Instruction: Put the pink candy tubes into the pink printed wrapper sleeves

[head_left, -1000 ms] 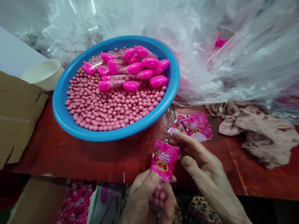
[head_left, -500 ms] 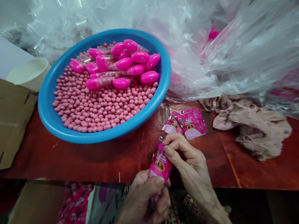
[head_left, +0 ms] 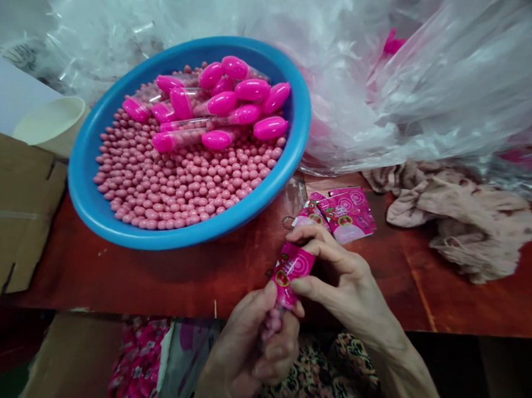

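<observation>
My left hand (head_left: 256, 337) is closed around a clear tube of pink candy balls (head_left: 271, 323), its thumb pressing at the tube's upper end. Over that end sits a pink printed label (head_left: 292, 266). The fingers and thumb of my right hand (head_left: 338, 272) pinch the label's right side. Just beyond the right fingertips, several more printed labels (head_left: 350, 212) lie in a loose stack on the table. A blue basin (head_left: 196, 236) full of pink balls stands farther off to the left, with several pink-capped tubes (head_left: 224, 102) on top of the balls.
A crumpled beige cloth (head_left: 478, 216) lies right on the red table (head_left: 163, 283). Clear plastic bags (head_left: 377, 96) pile up behind. At left are a pale cup (head_left: 52, 125) and a cardboard box (head_left: 19, 214). Below the edge, a box holds pink wrapped pieces (head_left: 134, 369).
The label in my hands has shifted slightly up and right and shows more of its face. More of the candy-filled tube is visible in my left hand. The view has shifted slightly.
</observation>
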Available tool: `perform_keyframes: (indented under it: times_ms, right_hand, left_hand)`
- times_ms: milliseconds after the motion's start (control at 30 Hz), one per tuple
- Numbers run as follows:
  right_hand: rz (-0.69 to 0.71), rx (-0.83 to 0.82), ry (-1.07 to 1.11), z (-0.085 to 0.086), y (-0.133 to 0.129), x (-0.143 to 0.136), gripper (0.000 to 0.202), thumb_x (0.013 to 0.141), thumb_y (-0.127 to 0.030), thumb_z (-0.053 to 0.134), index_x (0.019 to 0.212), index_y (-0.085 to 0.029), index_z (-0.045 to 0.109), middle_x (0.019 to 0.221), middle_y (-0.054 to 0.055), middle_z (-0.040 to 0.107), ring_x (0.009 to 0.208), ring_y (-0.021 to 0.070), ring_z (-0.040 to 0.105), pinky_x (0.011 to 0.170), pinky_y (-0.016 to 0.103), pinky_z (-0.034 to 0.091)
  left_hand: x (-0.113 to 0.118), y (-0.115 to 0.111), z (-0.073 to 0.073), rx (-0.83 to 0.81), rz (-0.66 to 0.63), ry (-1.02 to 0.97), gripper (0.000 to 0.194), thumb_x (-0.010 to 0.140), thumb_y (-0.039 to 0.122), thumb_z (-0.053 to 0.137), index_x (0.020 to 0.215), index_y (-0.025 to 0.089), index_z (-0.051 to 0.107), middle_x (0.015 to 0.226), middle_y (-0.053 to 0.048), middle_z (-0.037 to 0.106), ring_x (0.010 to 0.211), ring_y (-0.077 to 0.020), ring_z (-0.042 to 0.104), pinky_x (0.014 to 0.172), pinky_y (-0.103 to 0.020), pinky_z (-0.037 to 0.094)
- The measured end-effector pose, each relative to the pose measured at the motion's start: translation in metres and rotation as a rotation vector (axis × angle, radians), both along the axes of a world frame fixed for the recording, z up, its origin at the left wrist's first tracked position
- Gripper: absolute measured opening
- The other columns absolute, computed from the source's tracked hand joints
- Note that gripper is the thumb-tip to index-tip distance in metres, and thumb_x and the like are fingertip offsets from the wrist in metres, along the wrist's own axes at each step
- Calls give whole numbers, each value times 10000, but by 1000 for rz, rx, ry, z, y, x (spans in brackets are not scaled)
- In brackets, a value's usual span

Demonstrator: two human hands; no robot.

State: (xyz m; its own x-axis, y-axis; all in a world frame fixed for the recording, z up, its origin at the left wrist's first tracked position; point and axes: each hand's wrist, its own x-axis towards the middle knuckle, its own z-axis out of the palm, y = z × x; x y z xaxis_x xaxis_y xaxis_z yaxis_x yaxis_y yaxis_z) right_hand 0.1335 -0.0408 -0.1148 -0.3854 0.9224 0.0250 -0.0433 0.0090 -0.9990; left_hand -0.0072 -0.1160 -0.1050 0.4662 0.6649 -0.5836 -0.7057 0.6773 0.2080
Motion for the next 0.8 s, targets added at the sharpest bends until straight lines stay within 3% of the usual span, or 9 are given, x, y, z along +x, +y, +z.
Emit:
perform_keyframes:
  times_ms: [200, 367, 567, 700, 800]
  right_hand:
    - [-35, -16, -57, 1, -5, -3, 221, 852, -215, 612, 634, -206, 576, 1024, 0, 546, 1030, 181, 478, 942, 327, 316]
    - [-2, -128, -4, 4, -11, -3, 110, 893, -263, 561, 795, -229, 596, 853, -15, 539, 862, 154, 517, 797, 291, 389]
    - [54, -390, 170, 5, -18, -5, 197, 898, -333, 549, 750, -203, 544, 699, -30, 477, 600, 104, 434, 539, 232, 346]
    - [65, -509, 259, 3, -18, -7, 218, 886, -349, 566, 738, -193, 528, 637, -48, 453, 560, 93, 390, 537, 226, 333]
    - [28, -483, 234, 3, -17, -11, 225, 883, -344, 570, 723, -192, 529, 631, -53, 446, 570, 91, 386, 547, 218, 330]
  left_hand:
    - [-3, 3, -8, 62, -53, -171, 282, 835, 426, 588, 836, 152, 653, 415, 98, 395, 256, -16, 186, 248, -113, 192]
    - [-2, 0, -12, 97, -69, -134, 186, 812, 331, 628, 794, 146, 630, 407, 96, 391, 259, -14, 189, 247, -105, 178]
    - [2, 0, -13, 125, -51, -83, 168, 779, 298, 642, 729, 138, 628, 365, 91, 387, 237, -19, 197, 234, -113, 200]
    - [5, -1, -15, 120, -7, -25, 205, 813, 308, 584, 710, 138, 636, 352, 78, 409, 228, -20, 207, 242, -116, 230]
    - [7, 2, -15, 69, -7, -2, 310, 850, 402, 534, 710, 143, 631, 333, 73, 417, 213, -27, 211, 233, -123, 236]
